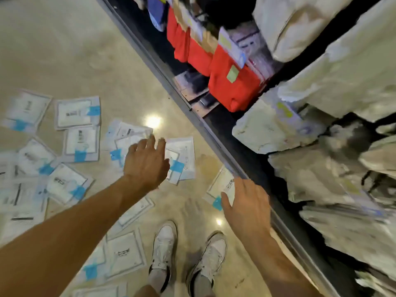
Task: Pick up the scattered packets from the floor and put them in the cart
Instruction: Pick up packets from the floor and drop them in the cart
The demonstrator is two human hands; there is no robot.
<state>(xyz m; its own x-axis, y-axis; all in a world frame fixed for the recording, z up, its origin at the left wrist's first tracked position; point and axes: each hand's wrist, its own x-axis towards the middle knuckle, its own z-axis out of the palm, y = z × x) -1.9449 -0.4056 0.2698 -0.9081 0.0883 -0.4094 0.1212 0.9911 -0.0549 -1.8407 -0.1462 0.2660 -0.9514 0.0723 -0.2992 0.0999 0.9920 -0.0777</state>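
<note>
Several white packets with blue corner tabs lie scattered over the beige floor, most of them at the left [77, 113]. My left hand [146, 160] reaches down with spread fingers over a small pile of packets [182, 156] in the middle and holds nothing. My right hand [246, 202] hangs open just above a single packet [221, 185] that lies beside the shelf base. More packets [124, 251] lie near my feet. No cart is in view.
A grey shelf base rail [192, 108] runs diagonally from top centre to bottom right. Behind it hang red garments [231, 86] and white plastic-wrapped bundles [321, 103]. My white shoes [165, 243] stand at the bottom centre.
</note>
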